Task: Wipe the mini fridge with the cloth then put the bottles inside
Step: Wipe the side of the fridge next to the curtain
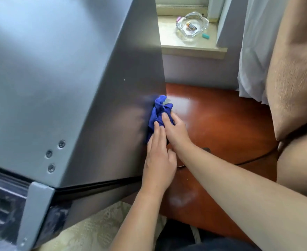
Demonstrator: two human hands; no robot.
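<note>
The grey mini fridge [62, 73] fills the left of the view, and I look down on its top and its right side. A crumpled blue cloth [159, 111] is pressed against the lower rear of that right side, just above the red-brown wooden surface [221, 124]. My left hand [158, 160] lies flat on the cloth and the fridge wall. My right hand [176, 129] grips the cloth from the right, fingers curled over it. No bottles are in view.
A glass ashtray [192, 24] and small items sit on the windowsill [194, 48] behind the fridge. A white curtain [254, 51] and a beige upholstered chair [297, 78] stand at the right. A black cable [254, 158] runs across the wood. Patterned fabric [98, 229] lies below.
</note>
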